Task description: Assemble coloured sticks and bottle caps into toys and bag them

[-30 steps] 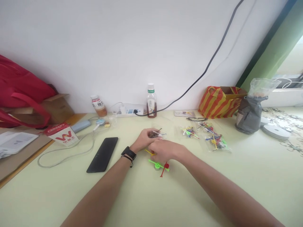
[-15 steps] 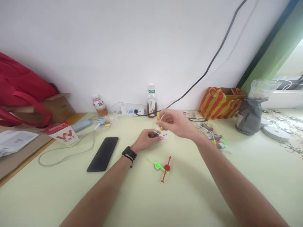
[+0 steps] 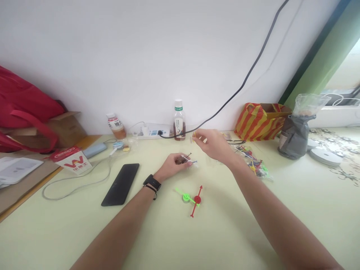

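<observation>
My left hand [image 3: 176, 165] rests low over the table, its fingers closed round a small bundle of plastic spinner arrows [image 3: 184, 159]. White, blue and dark tips stick out of it, and some clear material shows by the thumb. Higher and to the right, my right hand [image 3: 209, 144] pinches a thin yellow spinner arrow [image 3: 195, 134]; most of that piece is hidden by the fingers. Below the hands lie a green spinner arrow [image 3: 186, 197] and a red spinner arrow [image 3: 197, 200], each with a round hub, the red one crossing the green one's end.
Clear bags of coloured spinner pieces [image 3: 260, 168] lie right of my right hand. A tea bottle [image 3: 179, 122] and power strip [image 3: 153, 130] stand by the wall. A black phone [image 3: 120, 184] lies left. Further right are a striped bag [image 3: 260, 122] and grey bag [image 3: 295, 137].
My right hand has lifted the yellow spinner arrow up and away from the bundle in my left hand. The left hand has hardly moved.
</observation>
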A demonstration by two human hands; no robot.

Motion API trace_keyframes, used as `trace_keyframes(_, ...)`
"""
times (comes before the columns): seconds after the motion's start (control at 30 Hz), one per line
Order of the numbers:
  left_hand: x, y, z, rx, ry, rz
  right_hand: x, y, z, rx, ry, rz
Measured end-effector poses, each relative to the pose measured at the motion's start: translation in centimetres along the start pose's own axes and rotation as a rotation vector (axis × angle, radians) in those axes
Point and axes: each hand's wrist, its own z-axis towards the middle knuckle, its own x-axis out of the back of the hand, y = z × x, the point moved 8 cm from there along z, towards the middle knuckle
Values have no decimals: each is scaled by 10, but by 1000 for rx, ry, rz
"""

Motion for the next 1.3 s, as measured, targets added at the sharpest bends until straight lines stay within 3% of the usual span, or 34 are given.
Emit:
trace_keyframes(0.23, 0, 0, 2, 1, -4, -13, 4, -2, -1, -39, -23, -205)
trace_keyframes(0.47, -2, -9, 1, 57, -36, 10, -11, -12, -9, 43, -245, -276)
trace_keyframes(0.67, -5, -11, 1, 45, -69, 8, -18, -18, -14, 37, -320, -311)
trace_keyframes(0.83, -3, -3, 3, -17, -45, -102, -8, -14, -17, -7, -296, -182)
trace_keyframes(0.93, -2, -5, 3, -9, -40, -98, -9, -14, -14, 63, -293, -112)
trace_keyframes(1.1, -1, -12, 2, 58, -37, -5, 9, -22, -8, 163, -62, -99)
trace_keyframes(1.3, 2, 8, 0, -19, -34, 29, -3, -20, -8, 188, -76, -97)
